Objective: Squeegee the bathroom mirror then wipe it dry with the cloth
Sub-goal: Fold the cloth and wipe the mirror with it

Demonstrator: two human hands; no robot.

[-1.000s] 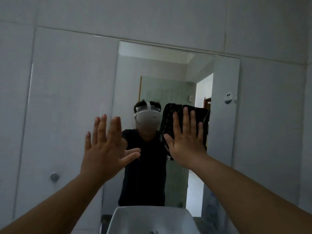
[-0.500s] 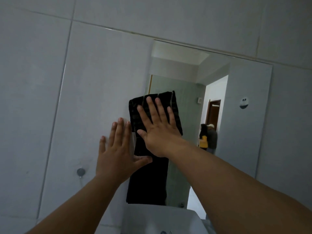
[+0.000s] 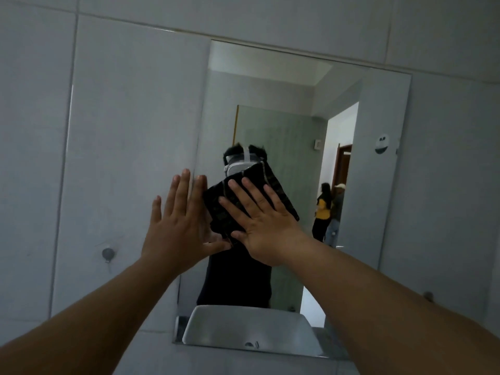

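The bathroom mirror [image 3: 297, 117] hangs on the tiled wall straight ahead. A dark folded cloth [image 3: 217, 217] lies flat against the glass near the mirror's left side, tilted, and covers part of my reflection. My right hand [image 3: 259, 228] presses on it with the palm flat and the fingers spread. My left hand [image 3: 176, 228] is open, flat against the mirror's left edge and the wall tile, and its thumb reaches under the cloth's lower corner. No squeegee is in view.
A white basin [image 3: 243, 328] shows reflected along the mirror's bottom. A small round metal knob [image 3: 108, 253] sticks out of the wall tile to the left. Two people [image 3: 327, 209] appear reflected in a doorway behind me. A round sticker [image 3: 382, 143] shows at the mirror's right.
My right hand swept the cloth from the mirror's middle to its left edge, then slightly back and down, and the cloth is now tilted. My left hand stayed by the left edge.
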